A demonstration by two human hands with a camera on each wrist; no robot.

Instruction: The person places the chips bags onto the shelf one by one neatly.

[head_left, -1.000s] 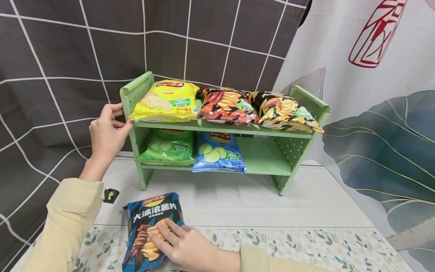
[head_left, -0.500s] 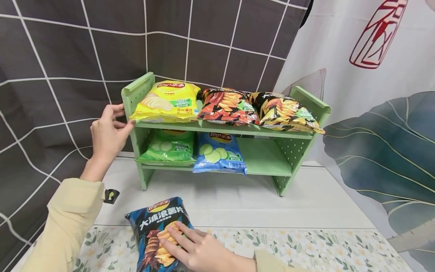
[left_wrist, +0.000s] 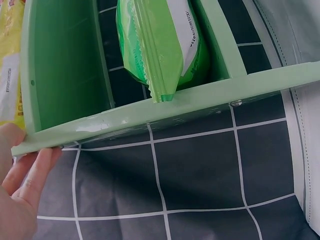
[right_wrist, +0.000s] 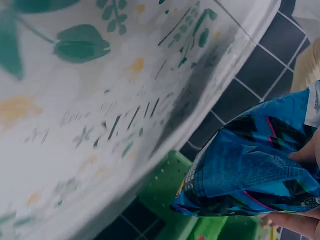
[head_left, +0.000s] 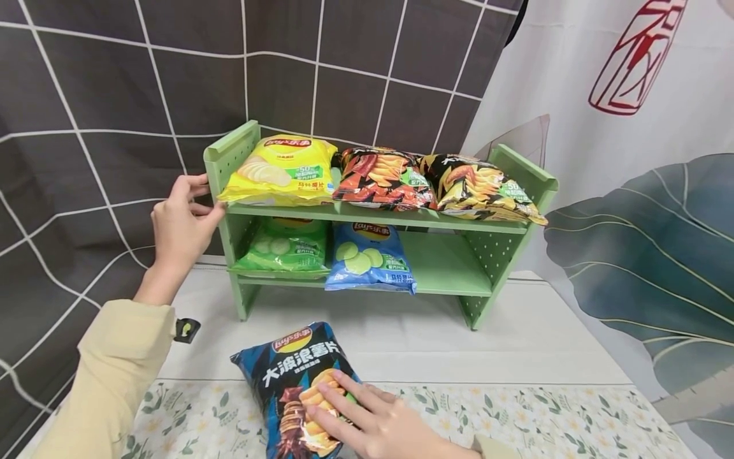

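My left hand [head_left: 185, 223] pinches the left side panel of a two-tier green shelf rack [head_left: 450, 258], thumb at the front edge and fingers behind. In the left wrist view its fingers [left_wrist: 32, 182] touch the rack's edge. My right hand [head_left: 381, 424] grips a blue-and-black chip bag [head_left: 287, 366] by its right side, fingers across the front. In the right wrist view the bag [right_wrist: 240, 170] appears lifted above the tabletop, between the thumb and fingers. On the top tier lie a yellow chip bag [head_left: 281, 171], a red one [head_left: 384, 178] and a black-and-yellow one [head_left: 478, 188].
Lower tier: a green chip bag [head_left: 283, 248] at left and a blue one [head_left: 371, 258] beside it; bare shelf lies to their right. A flowered cloth [head_left: 516, 414] covers the table's front. Dark grid-patterned fabric [head_left: 189, 83] hangs behind. A small black tag sits by the left cuff.
My right hand has moved to the right with the blue-and-black chip bag, which has tilted a little. My left hand stays on the rack. The bags on the shelves have not moved.
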